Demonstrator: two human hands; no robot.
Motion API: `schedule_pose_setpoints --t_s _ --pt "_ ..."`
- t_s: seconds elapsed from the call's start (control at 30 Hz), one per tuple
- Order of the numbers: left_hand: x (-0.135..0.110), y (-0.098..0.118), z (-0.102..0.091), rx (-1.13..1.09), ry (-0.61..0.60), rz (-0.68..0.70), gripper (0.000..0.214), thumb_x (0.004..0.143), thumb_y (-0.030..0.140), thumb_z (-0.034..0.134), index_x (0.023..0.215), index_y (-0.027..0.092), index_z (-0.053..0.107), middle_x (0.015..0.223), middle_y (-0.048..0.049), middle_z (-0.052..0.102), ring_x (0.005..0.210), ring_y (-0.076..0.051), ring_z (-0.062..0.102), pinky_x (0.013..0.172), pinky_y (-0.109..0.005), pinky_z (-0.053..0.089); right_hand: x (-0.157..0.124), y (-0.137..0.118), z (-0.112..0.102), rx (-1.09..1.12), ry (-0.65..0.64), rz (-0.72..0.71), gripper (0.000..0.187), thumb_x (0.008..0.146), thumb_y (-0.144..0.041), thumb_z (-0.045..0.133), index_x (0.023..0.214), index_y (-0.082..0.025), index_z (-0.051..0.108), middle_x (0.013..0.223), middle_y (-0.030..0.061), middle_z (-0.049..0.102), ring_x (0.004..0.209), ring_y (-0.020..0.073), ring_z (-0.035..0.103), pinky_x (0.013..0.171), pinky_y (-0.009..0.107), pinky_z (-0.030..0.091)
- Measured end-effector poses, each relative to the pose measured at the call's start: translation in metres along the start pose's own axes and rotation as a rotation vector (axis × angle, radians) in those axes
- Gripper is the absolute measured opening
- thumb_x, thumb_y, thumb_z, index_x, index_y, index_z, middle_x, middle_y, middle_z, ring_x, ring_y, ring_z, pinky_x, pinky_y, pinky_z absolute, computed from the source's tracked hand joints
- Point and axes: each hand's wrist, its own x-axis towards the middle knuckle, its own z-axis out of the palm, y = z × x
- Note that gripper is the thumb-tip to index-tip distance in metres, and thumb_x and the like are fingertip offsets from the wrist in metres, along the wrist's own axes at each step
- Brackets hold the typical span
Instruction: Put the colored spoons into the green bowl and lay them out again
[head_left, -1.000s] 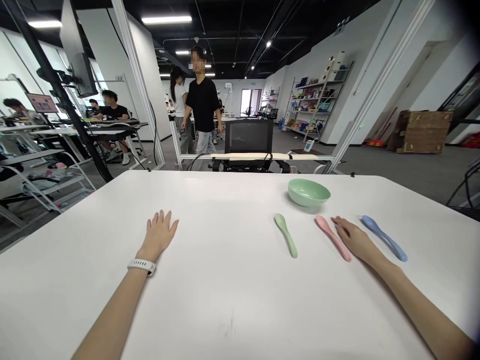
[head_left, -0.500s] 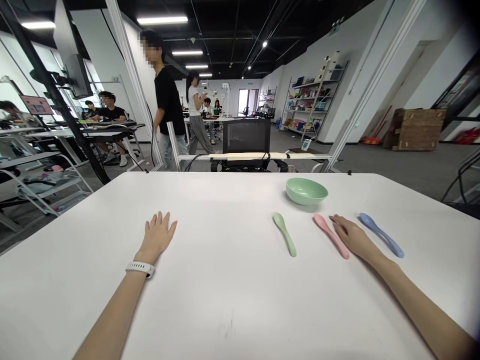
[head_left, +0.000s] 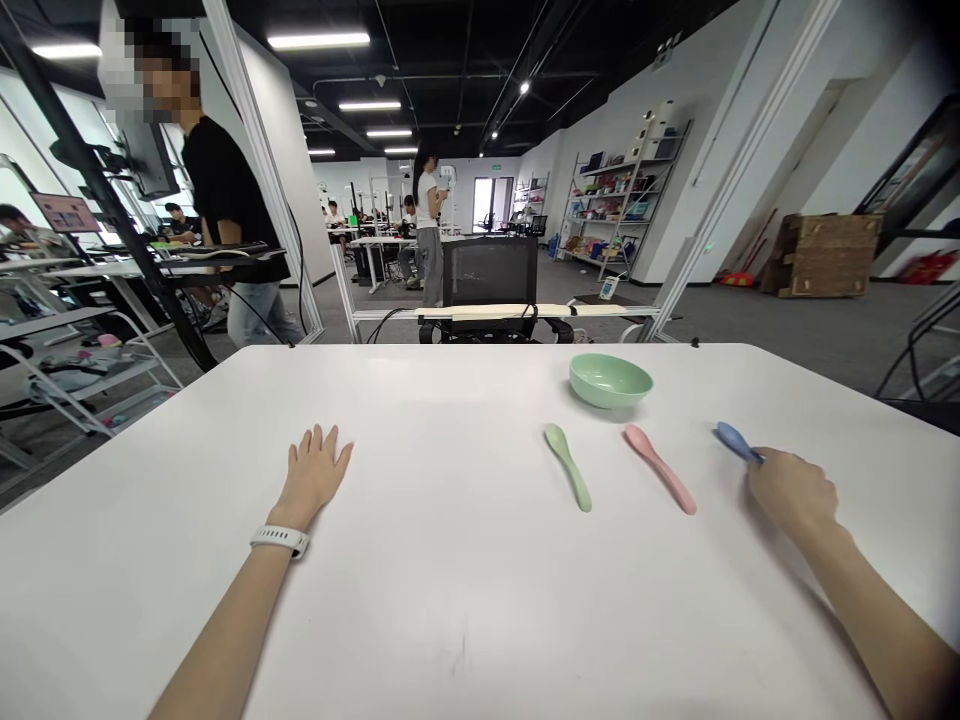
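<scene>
My right hand is closed around the handle of a blue spoon; its bowl end shows past my fingers, and the rest of the handle is hidden. Flat on the white table rests my left hand, fingers spread, holding nothing, with a pale watch band on the wrist. Left of my right hand lies a pink spoon. Farther left is a green spoon. Behind the spoons stands a light green bowl, and nothing shows inside it.
A metal frame bar runs along beyond the table's far edge, with a black mesh chair behind it. At the left, a person in a black shirt walks past. Another person stands farther back.
My right hand has moved right from beside the pink spoon to the blue spoon and closed on its handle. My left hand stays put. The person in black has moved left.
</scene>
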Motion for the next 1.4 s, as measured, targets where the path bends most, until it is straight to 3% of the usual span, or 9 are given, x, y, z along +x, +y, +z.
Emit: schedule_pose_setpoints --t_s 0.13,0.27,0.43,0.57,0.7,0.87,1.0,1.13,1.4 --pt "0.0 0.0 0.001 0.008 0.011 0.004 0.075 0.115 0.047 0.029 0.175 0.01 0.055 0.185 -0.0288 0.051 0.174 -0.042 0.049 0.137 -0.064 0.044 0.005 0.007 -0.003 0.147 -0.028 0.044 0.056 0.086 -0.045 0.058 0.119 -0.02 0.096 0.116 0.0385 0.084 0.116 0.0601 0.08 0.097 0.074 0.062" --pt "0.0 0.001 -0.001 0.014 0.0 0.011 0.076 0.115 0.047 0.029 0.176 0.008 0.054 0.185 -0.0299 0.049 0.174 -0.043 0.048 0.138 -0.066 0.042 0.003 -0.002 -0.018 0.22 0.066 -0.078 0.057 0.094 -0.04 0.049 0.124 -0.016 0.092 0.107 0.0325 0.085 0.114 0.0549 0.081 0.109 0.072 0.059" --pt "-0.001 0.001 -0.002 0.012 -0.02 0.002 0.077 0.116 0.047 0.027 0.177 0.007 0.05 0.187 -0.0306 0.045 0.176 -0.044 0.045 0.14 -0.066 0.041 0.007 -0.062 -0.046 0.273 0.107 -0.201 0.049 0.1 -0.037 0.05 0.122 -0.014 0.088 0.118 0.0248 0.089 0.111 0.0421 0.082 0.113 0.054 0.06" --pt "0.0 0.001 -0.001 0.008 -0.021 0.0 0.076 0.116 0.047 0.027 0.177 0.008 0.051 0.187 -0.0308 0.045 0.176 -0.044 0.045 0.139 -0.067 0.041 0.022 -0.123 -0.058 0.227 0.002 -0.389 0.043 0.105 -0.03 0.052 0.12 -0.014 0.088 0.125 0.0228 0.089 0.112 0.0369 0.08 0.105 0.045 0.059" --pt "0.0 0.001 -0.002 0.013 -0.036 -0.001 0.077 0.116 0.047 0.027 0.178 0.007 0.05 0.187 -0.0305 0.044 0.177 -0.043 0.043 0.14 -0.066 0.04 0.04 -0.165 -0.049 -0.035 -0.126 -0.537 0.046 0.109 -0.018 0.047 0.127 -0.013 0.089 0.132 0.024 0.088 0.12 0.0349 0.079 0.104 0.043 0.057" --pt "0.0 0.0 -0.004 0.001 -0.038 0.007 0.076 0.116 0.047 0.029 0.177 0.008 0.052 0.187 -0.0296 0.046 0.176 -0.042 0.045 0.139 -0.065 0.042 0.05 -0.189 -0.031 -0.131 -0.201 -0.607 0.043 0.103 -0.007 0.054 0.121 -0.015 0.092 0.114 0.024 0.09 0.126 0.0363 0.077 0.114 0.052 0.053" --pt "-0.001 0.001 -0.004 -0.003 -0.033 0.006 0.076 0.115 0.047 0.029 0.177 0.008 0.052 0.186 -0.0299 0.046 0.176 -0.042 0.045 0.139 -0.066 0.041 0.05 -0.192 -0.029 -0.149 -0.237 -0.622 0.047 0.099 -0.005 0.054 0.127 -0.014 0.091 0.119 0.0248 0.089 0.13 0.0387 0.076 0.117 0.055 0.052" --pt "-0.001 0.001 -0.003 0.008 -0.034 0.004 0.075 0.116 0.046 0.029 0.177 0.008 0.051 0.187 -0.03 0.046 0.176 -0.043 0.044 0.139 -0.067 0.041 0.046 -0.176 -0.04 -0.104 -0.2 -0.634 0.056 0.107 -0.013 0.043 0.146 -0.012 0.083 0.152 0.0243 0.081 0.143 0.039 0.07 0.12 0.054 0.051" --pt "0.0 0.0 0.0 0.02 0.001 0.023 0.074 0.115 0.045 0.032 0.175 0.008 0.054 0.184 -0.031 0.05 0.174 -0.044 0.047 0.137 -0.066 0.043 0.015 -0.092 -0.038 0.154 0.017 -0.474 0.058 0.11 -0.032 0.038 0.148 -0.013 0.078 0.147 0.0254 0.081 0.134 0.0411 0.075 0.12 0.055 0.057"
